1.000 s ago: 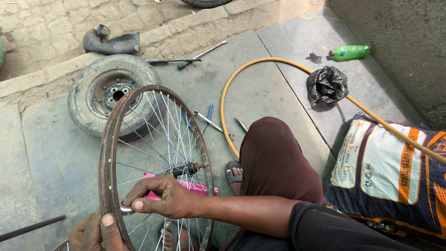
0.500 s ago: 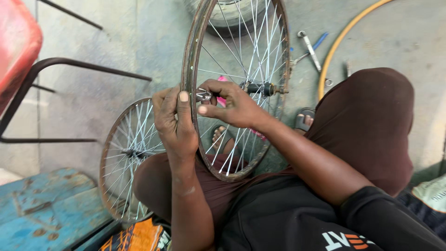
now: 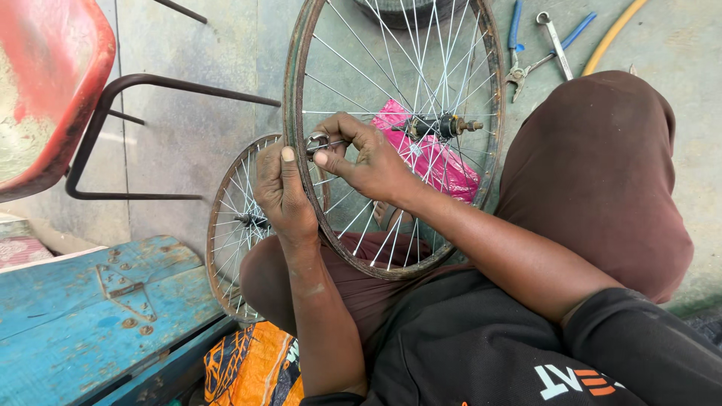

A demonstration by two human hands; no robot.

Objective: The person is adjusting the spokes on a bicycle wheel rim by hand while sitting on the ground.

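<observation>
Bright even daylight, seemingly from above, soft shadows under the chair frame (image 3: 143, 135) on the concrete floor (image 3: 195, 75), mild glare on spokes, sharp centre, slight wide-angle bending at the edges

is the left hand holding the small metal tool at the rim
No, the right hand pinches the small metal spoke tool, while the left hand grips the big spoked bicycle wheel rim.

Concrete floor (image 3: 188, 113), pliers (image 3: 516, 45), spanner (image 3: 555, 37), pink packet (image 3: 432, 154), small wheel (image 3: 237, 225)
</observation>
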